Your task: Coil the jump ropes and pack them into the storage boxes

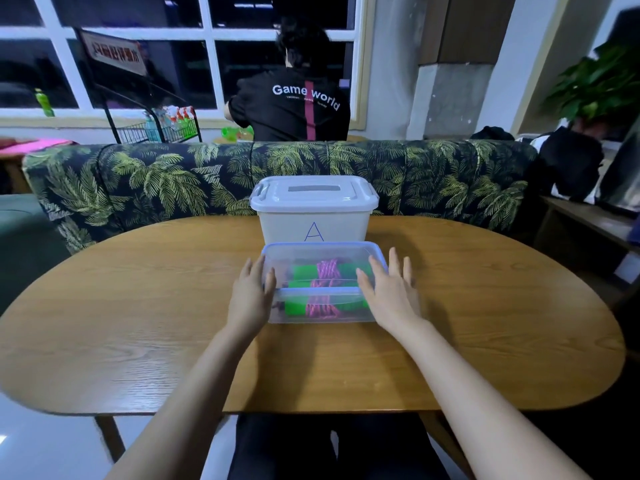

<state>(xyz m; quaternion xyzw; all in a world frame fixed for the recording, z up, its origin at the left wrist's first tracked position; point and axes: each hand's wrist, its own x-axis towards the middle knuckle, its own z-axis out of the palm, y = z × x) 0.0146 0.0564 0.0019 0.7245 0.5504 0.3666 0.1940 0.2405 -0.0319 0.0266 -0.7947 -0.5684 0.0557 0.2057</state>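
Note:
A clear lidded storage box sits in the middle of the wooden table. Inside it lie coiled jump ropes with green handles and pink cord wound round them. My left hand rests flat against the box's left side and lid edge, fingers straight. Over the right end of the lid, my right hand lies with fingers straight and spread. Behind the clear box stands a larger white box with a closed lid and a blue letter A on its front.
A sofa with a palm-leaf print runs along the table's far side. Beyond it a person in a black shirt faces a window, next to a wire rack of bottles. A potted plant and dark bags sit at the right.

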